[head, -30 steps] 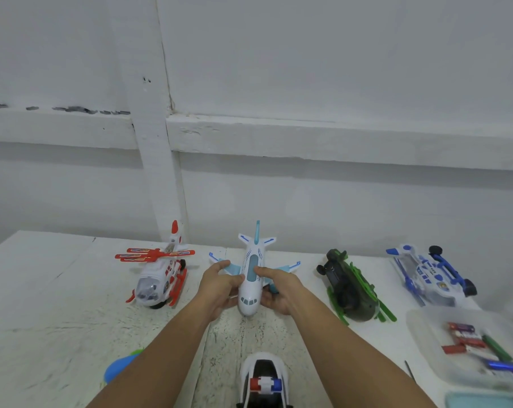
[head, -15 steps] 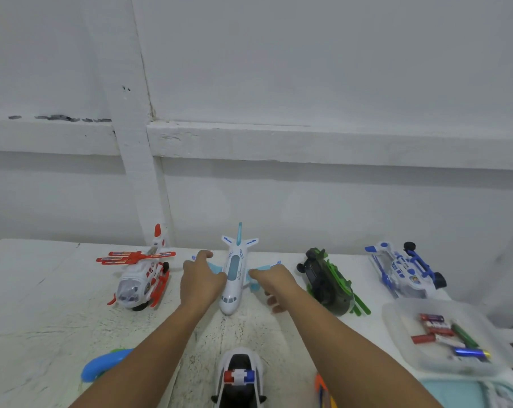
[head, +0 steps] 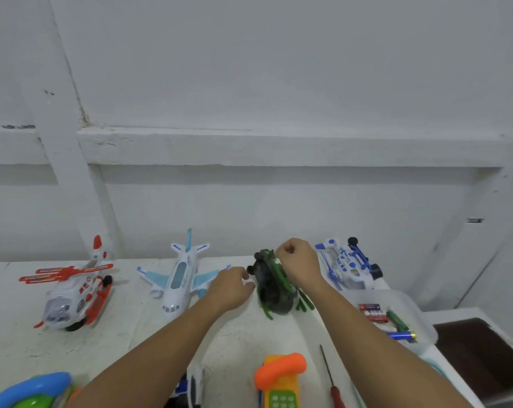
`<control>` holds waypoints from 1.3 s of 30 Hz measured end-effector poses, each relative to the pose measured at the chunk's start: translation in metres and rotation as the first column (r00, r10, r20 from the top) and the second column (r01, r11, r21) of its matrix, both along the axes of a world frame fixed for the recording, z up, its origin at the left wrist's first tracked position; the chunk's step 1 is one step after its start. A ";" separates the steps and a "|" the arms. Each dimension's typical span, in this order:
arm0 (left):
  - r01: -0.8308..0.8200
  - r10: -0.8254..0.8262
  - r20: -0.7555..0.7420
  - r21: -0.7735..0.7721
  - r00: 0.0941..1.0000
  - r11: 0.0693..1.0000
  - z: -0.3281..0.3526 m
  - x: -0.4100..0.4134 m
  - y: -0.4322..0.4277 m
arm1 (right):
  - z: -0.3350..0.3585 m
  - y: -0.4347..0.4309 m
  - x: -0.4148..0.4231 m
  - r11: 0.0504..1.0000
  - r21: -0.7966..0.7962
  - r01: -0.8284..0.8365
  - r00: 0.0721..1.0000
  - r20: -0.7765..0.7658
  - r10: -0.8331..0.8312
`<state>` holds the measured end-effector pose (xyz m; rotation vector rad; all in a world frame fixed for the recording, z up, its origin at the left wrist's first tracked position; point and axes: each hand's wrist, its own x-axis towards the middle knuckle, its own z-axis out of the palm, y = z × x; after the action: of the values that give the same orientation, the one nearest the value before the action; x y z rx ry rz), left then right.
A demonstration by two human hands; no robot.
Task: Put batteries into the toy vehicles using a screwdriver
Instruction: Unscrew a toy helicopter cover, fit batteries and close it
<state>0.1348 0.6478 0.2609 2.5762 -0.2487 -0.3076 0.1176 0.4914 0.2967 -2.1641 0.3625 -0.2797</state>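
The dark green toy helicopter [head: 274,290] lies overturned on the table [head: 13,348] between the white airplane [head: 178,278] and the blue-and-white helicopter [head: 348,267], the right hand [head: 299,265] curled over its green skids, the left hand [head: 230,287] bent-fingered against its side, grip impossible to tell.

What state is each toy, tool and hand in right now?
Red helicopter: upright, untouched.
White airplane: upright, untouched.
Green helicopter: tipped over.
Blue helicopter: on its side.
Screwdriver: lying on table.
Batteries: in clear tray.
Right hand: grips green helicopter.
Left hand: beside it, grip unclear.
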 end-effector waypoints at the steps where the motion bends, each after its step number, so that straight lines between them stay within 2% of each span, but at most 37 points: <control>1: -0.016 0.015 -0.052 -0.024 0.999 1.000 -0.001 -0.001 -0.009 | -0.006 -0.008 0.000 1.000 -0.006 0.015 0.999 -0.029 -0.015; 3: -0.080 0.063 -0.164 -0.100 0.984 0.992 -0.005 -0.002 -0.022 | -0.015 -0.018 -0.003 0.999 0.047 -0.003 0.992 -0.128 0.009; 4: -0.125 0.089 -0.223 -0.152 0.971 0.980 -0.008 -0.002 -0.026 | -0.018 -0.020 -0.006 0.992 0.122 -0.032 0.981 -0.188 0.055; 6: -0.240 0.128 -0.361 -0.285 0.924 0.928 -0.010 -0.005 -0.031 | -0.022 -0.019 -0.011 0.952 0.295 -0.080 0.945 -0.283 0.167; 7: -0.292 0.132 -0.423 -0.339 0.896 0.894 -0.009 -0.008 -0.031 | -0.025 -0.019 -0.012 0.941 0.323 -0.099 0.934 -0.296 0.200; 10: -0.380 0.106 -0.526 -0.447 0.844 0.810 -0.007 -0.013 -0.030 | -0.039 -0.020 -0.011 0.959 0.268 -0.095 0.950 -0.264 0.167; 12: -0.404 0.086 -0.544 -0.498 0.835 0.767 -0.007 -0.014 -0.032 | -0.043 -0.022 -0.012 0.956 0.287 -0.065 0.960 -0.244 0.139; 15: -0.415 0.072 -0.532 -0.561 0.844 0.716 -0.003 -0.019 -0.036 | -0.038 -0.027 -0.018 0.913 0.405 -0.053 0.963 -0.220 0.153; 18: -0.408 0.051 -0.483 -0.673 0.874 0.617 0.003 -0.025 -0.040 | -0.030 -0.034 -0.026 0.846 0.530 -0.067 0.972 -0.155 0.174; 22: -0.335 0.061 -0.353 -0.797 0.933 0.503 0.017 -0.035 -0.039 | -0.022 -0.042 -0.042 0.685 0.718 -0.121 0.980 -0.022 0.195; 25: -0.258 0.000 -0.290 -0.851 0.957 0.458 0.031 -0.048 -0.039 | -0.020 -0.044 -0.058 0.581 0.793 -0.182 0.975 0.069 0.213; 29: -0.203 -0.014 -0.232 -0.878 0.973 0.433 0.038 -0.067 -0.040 | -0.019 -0.044 -0.080 0.574 0.785 -0.231 0.969 0.131 0.211; 35: -0.144 -0.087 -0.192 -0.908 0.977 0.394 0.038 -0.089 -0.037 | -0.021 -0.046 -0.110 0.515 0.807 -0.289 0.953 0.189 0.238; 39: -0.112 -0.138 -0.188 -0.894 0.972 0.433 0.038 -0.102 -0.034 | -0.021 -0.044 -0.127 0.529 0.795 -0.295 0.951 0.190 0.245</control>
<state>0.0328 0.6135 0.2986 1.4141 -0.2503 -0.3516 -0.0096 0.4473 0.2761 -1.2325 0.0693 0.0297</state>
